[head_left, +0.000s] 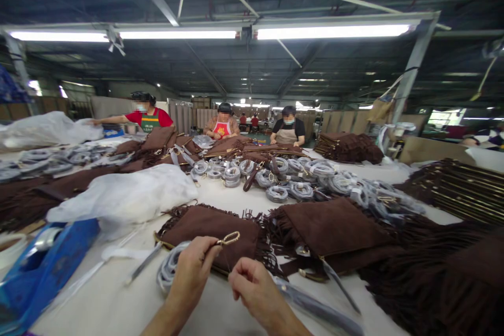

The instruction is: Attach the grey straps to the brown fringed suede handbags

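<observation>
My left hand (193, 268) is closed, pinching a gold-coloured snap hook (230, 238) that sticks out past the fingertips. A coiled strap in grey-looking plastic wrap (167, 269) sits against that hand's left side. My right hand (252, 286) is close by, thumb and fingers pressed together; what they pinch is too small to tell. Just beyond both hands lies a brown fringed bag (212, 226) with a zip edge. A second brown fringed bag (334, 223) rests to its right, with a wrapped strap (315, 304) lying nearer me.
At the left stand a blue tape dispenser (51, 268) and a white plastic bag (126, 194). Several wrapped strap coils (277, 193) spread across the table's middle. Stacked brown bags (460, 189) lie at the right. Co-workers (289, 128) are at the far side.
</observation>
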A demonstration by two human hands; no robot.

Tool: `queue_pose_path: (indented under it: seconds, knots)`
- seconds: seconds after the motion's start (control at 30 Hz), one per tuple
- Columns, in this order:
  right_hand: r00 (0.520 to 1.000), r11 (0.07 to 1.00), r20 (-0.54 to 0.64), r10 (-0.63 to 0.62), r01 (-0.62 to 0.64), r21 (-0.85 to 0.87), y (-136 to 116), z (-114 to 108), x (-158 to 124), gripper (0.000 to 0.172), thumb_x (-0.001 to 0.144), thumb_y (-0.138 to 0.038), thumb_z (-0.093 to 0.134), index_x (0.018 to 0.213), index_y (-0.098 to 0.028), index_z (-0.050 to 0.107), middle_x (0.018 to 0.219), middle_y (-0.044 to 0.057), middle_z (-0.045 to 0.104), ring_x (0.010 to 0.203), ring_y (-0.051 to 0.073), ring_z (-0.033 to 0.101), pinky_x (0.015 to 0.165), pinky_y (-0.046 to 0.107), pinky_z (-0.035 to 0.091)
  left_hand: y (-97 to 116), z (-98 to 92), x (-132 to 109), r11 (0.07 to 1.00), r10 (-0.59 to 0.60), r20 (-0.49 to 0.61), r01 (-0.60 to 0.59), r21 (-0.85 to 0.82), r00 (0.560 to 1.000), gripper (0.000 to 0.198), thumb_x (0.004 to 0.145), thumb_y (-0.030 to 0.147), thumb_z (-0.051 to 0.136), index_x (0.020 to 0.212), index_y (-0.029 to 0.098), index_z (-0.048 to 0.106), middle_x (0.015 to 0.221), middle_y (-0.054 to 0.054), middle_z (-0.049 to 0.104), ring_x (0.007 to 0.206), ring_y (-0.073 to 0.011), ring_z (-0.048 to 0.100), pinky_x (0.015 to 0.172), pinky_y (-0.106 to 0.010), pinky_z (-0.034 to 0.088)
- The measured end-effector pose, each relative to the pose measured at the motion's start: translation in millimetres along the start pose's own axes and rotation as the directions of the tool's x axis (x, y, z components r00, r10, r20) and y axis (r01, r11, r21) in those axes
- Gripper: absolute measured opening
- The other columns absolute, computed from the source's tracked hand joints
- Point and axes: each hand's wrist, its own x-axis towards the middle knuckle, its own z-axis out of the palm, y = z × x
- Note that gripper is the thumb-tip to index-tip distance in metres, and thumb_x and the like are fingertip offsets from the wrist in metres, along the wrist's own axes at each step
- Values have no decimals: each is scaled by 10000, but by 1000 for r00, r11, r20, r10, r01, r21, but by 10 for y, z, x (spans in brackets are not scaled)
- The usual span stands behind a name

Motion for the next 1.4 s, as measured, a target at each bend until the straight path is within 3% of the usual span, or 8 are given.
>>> queue_pose_path:
  seconds: [0.1, 0.13, 0.27, 0.4, 0.6, 0.77, 1.0, 1.4]
  knots:
    - [971, 957, -4, -241, 237, -167, 26, -75, -33, 134, 783, -170, 525, 650, -186, 535, 592, -26, 536, 531, 103, 432, 503, 210, 332, 1, -13, 17, 1000, -24, 11, 24, -6, 1000, 162, 865, 304, 530, 855, 220, 669, 790, -9, 692, 725, -173, 633, 679, -267, 461]
    - [915, 878, -3, -404, 386, -284, 18, -113, -55, 133, 795, -172, 545, 664, -186, 560, 666, -2, 587, 607, 120, 487, 560, 219, 374, 5, -19, 23, 999, -35, 16, 35, -11, 999, 168, 865, 308, 527, 856, 219, 669, 793, -10, 693, 728, -174, 633, 680, -268, 459]
    - [493, 321, 152, -857, 740, -591, -66, -231, -169, 191, 908, -147, 486, 783, -205, 619, 812, 32, 677, 735, 133, 586, 678, 214, 446, 54, -50, 37, 996, -89, 41, 90, -23, 995, 170, 855, 312, 529, 833, 222, 672, 771, -3, 692, 728, -175, 627, 684, -269, 442]
    - [351, 183, 185, -918, 788, -588, -119, -189, -256, 202, 955, -150, 415, 867, -203, 589, 924, 66, 724, 755, 117, 660, 653, 160, 488, 125, -92, 39, 990, -136, 63, 138, -39, 989, 187, 850, 313, 514, 799, 219, 667, 744, 2, 692, 695, -170, 615, 665, -262, 428]
    - [420, 207, 340, -841, 831, -516, -22, -13, -270, 130, 927, -176, 491, 853, -247, 571, 877, 29, 725, 709, 143, 659, 613, 210, 496, 166, -132, 40, 986, -156, 62, 159, -49, 986, 205, 835, 316, 508, 755, 212, 665, 686, 9, 678, 639, -158, 590, 610, -242, 412]
    - [416, 297, 208, -885, 850, -434, 79, 73, -175, 184, 921, -122, 427, 813, -234, 524, 771, 30, 670, 638, 127, 615, 546, 193, 458, 134, -143, 48, 983, -171, 56, 174, -58, 984, 221, 844, 320, 496, 760, 205, 665, 680, 10, 670, 641, -154, 586, 595, -233, 411]
    - [383, 288, 260, -886, 896, -339, 34, 74, -114, 203, 995, -233, 362, 831, -224, 481, 714, 33, 631, 640, 124, 608, 573, 185, 477, 103, -160, 60, 981, -177, 49, 180, -73, 983, 217, 854, 325, 494, 779, 201, 656, 692, 13, 660, 656, -151, 585, 610, -228, 413]
    - [475, 400, 229, -849, 863, -308, 44, 66, -90, 300, 1016, -357, 302, 827, -220, 490, 736, 46, 628, 680, 132, 590, 625, 213, 487, 108, -166, 35, 984, -153, 13, 153, -89, 988, 188, 829, 320, 533, 788, 218, 686, 716, 7, 700, 655, -163, 610, 642, -248, 441]
